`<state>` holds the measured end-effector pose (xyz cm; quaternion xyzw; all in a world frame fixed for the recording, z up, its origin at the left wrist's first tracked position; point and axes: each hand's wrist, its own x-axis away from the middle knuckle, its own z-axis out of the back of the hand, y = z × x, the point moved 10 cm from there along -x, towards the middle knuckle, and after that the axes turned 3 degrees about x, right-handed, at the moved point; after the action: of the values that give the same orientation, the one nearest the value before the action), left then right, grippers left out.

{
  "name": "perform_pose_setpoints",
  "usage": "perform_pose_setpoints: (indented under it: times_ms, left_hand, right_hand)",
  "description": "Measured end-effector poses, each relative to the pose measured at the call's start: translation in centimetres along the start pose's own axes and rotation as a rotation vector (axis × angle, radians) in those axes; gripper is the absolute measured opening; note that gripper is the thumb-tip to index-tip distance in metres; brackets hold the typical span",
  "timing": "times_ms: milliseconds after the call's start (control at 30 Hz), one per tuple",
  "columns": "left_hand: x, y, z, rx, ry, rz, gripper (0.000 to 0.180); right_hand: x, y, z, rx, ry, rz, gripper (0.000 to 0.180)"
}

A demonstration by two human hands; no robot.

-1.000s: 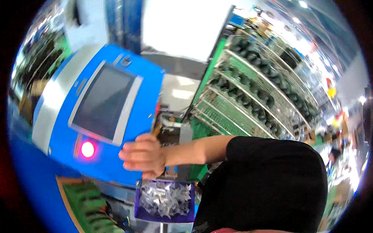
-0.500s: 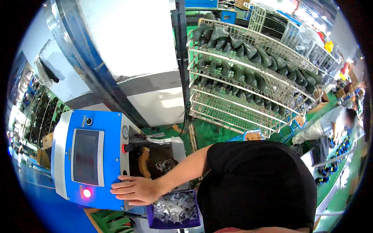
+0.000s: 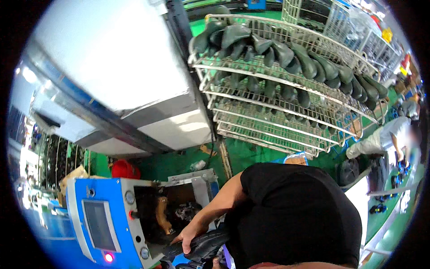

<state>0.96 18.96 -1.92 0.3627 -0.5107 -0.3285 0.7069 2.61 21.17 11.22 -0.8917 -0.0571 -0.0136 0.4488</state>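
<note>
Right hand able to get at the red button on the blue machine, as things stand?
Probably not straight away: the right hand is closed on what looks like a black shoe. The red button itself appears uncovered, so the full hand seems the main obstacle.

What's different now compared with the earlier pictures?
The right hand has moved rightward off the blue machine and now grips a black shoe-like item. What looks like the left hand has appeared below it. The view swung, so the machine sits lower; the purple bin is mostly hidden. Unchanged: the red light is lit, the wire rack bears dark shoe-shaped pieces.
</note>
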Motion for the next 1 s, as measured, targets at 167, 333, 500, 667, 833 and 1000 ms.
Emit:
perform_pose_setpoints:
  times_ms: [167, 333, 500, 667, 833, 1000]
  left_hand:
    - [0.6, 1.7, -2.4, 0.089, 0.048, 0.034, 0.015]
    - [7.4, 0.6, -3.4, 0.380, 0.104, 0.121, 0.016]
    - [15.6, 13.1, -5.8, 0.121, -0.391, -0.453, 0.035]
    - [9.4, 1.8, -3.7, 0.349, 0.201, 0.161, 0.061]
    - [5.2, -0.3, -2.6, 0.764, 0.247, 0.111, 0.042]
    - [7.2, 1.5, 3.6, -0.039, 0.613, -0.062, 0.036]
  right_hand:
    - [6.1, 6.4, 3.1, -0.373, -0.002, -0.225, 0.044]
    - [15.8, 2.5, 9.0, 0.021, 0.297, 0.439, 0.076]
    - [19.1, 3.0, 12.2, -0.226, 0.499, 0.010, 0.096]
    - [18.7, 5.5, 15.4, -0.154, 0.370, -0.118, 0.098]
    - [15.5, 6.2, 13.8, -0.078, 0.416, -0.252, 0.098]
    - [11.6, -0.2, 14.2, 0.335, 0.662, -0.026, 0.099]
